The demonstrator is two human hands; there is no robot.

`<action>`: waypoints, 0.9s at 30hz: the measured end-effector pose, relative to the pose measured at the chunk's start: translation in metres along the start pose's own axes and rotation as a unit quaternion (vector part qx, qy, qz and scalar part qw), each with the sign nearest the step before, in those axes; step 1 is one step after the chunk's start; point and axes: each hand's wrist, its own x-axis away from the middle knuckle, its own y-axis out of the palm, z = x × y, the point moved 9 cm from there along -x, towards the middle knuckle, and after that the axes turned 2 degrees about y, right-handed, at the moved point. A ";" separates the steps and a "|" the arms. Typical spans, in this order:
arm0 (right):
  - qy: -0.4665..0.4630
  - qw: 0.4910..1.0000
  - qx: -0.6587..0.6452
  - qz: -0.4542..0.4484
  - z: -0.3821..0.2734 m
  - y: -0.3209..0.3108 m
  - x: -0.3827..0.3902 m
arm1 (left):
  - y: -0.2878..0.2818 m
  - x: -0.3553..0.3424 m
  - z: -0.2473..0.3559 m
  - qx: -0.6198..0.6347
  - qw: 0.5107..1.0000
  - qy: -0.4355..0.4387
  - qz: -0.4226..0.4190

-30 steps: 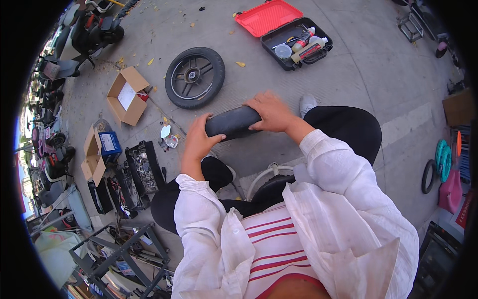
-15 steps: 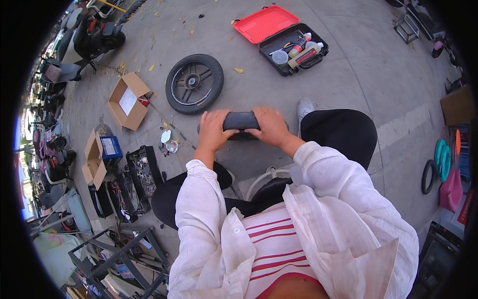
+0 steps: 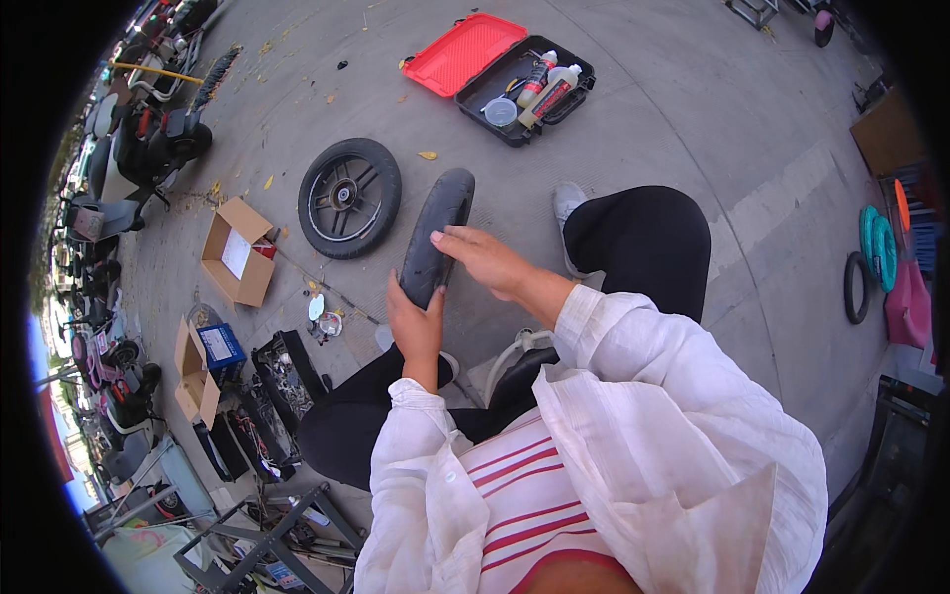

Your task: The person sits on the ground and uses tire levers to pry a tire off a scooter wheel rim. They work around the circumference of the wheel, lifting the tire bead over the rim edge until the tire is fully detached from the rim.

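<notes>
A black tyre (image 3: 432,233) stands nearly edge-on in front of me, tilted with its top to the right. My left hand (image 3: 414,315) is closed round its lower end, thumb on one side and fingers on the other. Across the tread from the right lies my right hand (image 3: 490,260), its fingers stretched out and touching the rubber; its thumb is hard to make out. Whether a rim sits inside this tyre cannot be seen. Just beyond, a spoked wheel with a black tyre (image 3: 382,230) lies flat on the ground.
An open toolbox (image 3: 515,139) with a red lid holds bottles and a round tub. To the left are an open cardboard box (image 3: 249,287), a blue box (image 3: 222,346) and trays of metal parts (image 3: 287,371). A metal frame (image 3: 267,544) stands lower left; parked scooters (image 3: 148,148) line the far left.
The tyre has turned from lying crosswise between both hands to standing lengthwise. My left hand has moved down to its lower end; my right hand has loosened and slid onto the tread.
</notes>
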 end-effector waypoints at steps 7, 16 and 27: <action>-0.358 0.928 0.036 0.100 -0.228 -0.093 0.115 | -0.007 -0.043 -0.028 -0.074 0.997 0.030 -0.004; 0.012 0.891 0.048 0.450 0.024 -0.408 0.087 | 0.019 -0.102 0.001 -0.076 0.992 0.081 -0.055; 0.213 0.786 0.459 0.355 0.280 -0.385 0.035 | 0.037 -0.147 0.015 -0.067 0.989 0.054 -0.117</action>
